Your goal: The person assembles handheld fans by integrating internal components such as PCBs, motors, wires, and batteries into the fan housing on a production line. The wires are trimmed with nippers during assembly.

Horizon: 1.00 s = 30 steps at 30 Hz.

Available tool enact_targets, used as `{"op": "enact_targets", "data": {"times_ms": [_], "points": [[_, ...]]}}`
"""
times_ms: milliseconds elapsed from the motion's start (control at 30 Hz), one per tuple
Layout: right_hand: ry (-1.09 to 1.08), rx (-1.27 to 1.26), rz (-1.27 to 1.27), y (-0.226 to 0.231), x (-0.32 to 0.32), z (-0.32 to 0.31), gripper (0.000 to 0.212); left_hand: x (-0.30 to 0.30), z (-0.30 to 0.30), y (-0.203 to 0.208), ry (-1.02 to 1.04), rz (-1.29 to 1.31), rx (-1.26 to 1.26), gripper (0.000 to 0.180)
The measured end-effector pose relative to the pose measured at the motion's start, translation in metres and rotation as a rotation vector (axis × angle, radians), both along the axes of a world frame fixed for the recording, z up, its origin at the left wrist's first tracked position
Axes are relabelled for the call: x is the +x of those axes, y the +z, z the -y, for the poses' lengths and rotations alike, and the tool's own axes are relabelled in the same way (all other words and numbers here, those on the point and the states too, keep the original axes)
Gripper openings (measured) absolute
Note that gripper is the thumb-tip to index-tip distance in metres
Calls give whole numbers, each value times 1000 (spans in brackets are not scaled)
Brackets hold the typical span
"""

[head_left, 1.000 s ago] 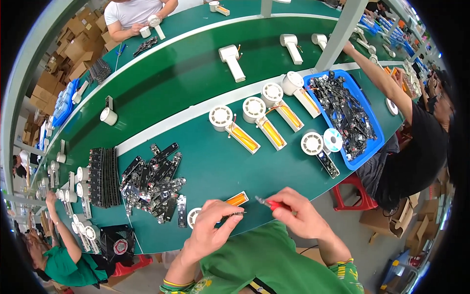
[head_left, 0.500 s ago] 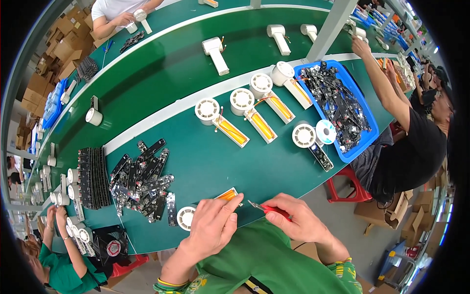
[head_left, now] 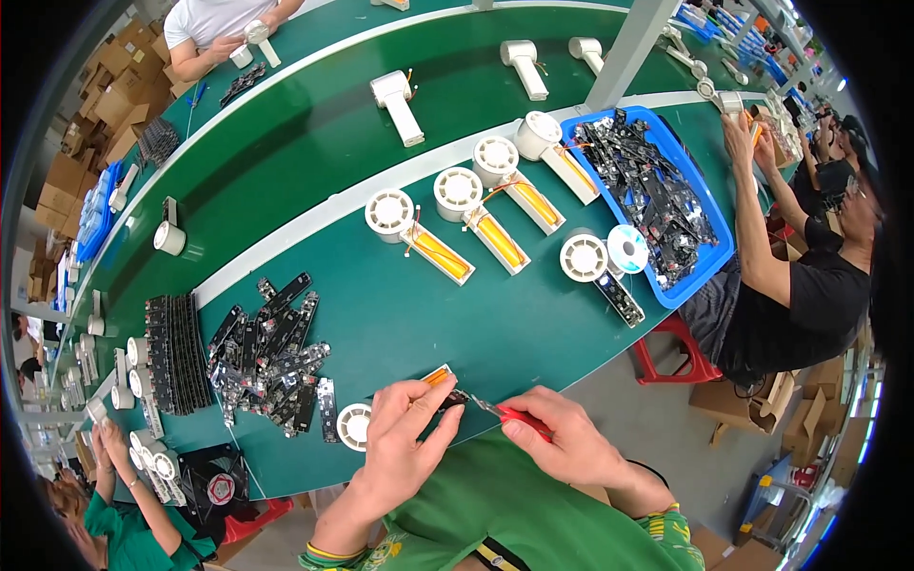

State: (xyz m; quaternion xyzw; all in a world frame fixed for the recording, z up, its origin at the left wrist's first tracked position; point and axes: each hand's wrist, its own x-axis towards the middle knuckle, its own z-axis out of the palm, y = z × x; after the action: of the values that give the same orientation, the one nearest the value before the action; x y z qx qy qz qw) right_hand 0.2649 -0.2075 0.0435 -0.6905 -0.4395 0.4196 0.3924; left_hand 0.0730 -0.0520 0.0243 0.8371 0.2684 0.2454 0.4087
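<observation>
A small white fan (head_left: 354,427) with an orange strip (head_left: 436,377) lies on the green table (head_left: 419,314), right of a heap of black circuit boards (head_left: 267,357). The left hand (head_left: 407,443) partly covers it, thumb and forefinger closed on a dark board (head_left: 453,400). The right hand (head_left: 564,436), apart from the left, grips red-handled pliers (head_left: 526,421), tips at that board; whether they touch is unclear. Left of the heap stands a board stack (head_left: 173,357); beyond and right, four similar fans (head_left: 458,194); farther right, a blue tray (head_left: 705,284).
</observation>
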Motion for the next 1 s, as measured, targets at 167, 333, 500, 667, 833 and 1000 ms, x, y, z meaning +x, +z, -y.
{"op": "enact_targets", "data": {"times_ms": [167,333,500,667,833,1000], "points": [[-7,32,51,0,-3,-4,30,3,-1,-3,0,-12,153,47],[-45,49,77,0,-6,-5,30,3,-2,-5,-8,-13,171,47],[-49,40,102,0,-7,-5,31,4,-3,-6,-8,-9,187,47],[-64,82,205,-3,-12,-5,33,5,-2,-8,-7,-5,244,46],[-86,163,396,-8,-22,-8,31,5,-2,-11,-3,-12,289,46],[-100,171,314,-19,-19,-8,30,5,-3,-9,5,-19,306,47]]}}
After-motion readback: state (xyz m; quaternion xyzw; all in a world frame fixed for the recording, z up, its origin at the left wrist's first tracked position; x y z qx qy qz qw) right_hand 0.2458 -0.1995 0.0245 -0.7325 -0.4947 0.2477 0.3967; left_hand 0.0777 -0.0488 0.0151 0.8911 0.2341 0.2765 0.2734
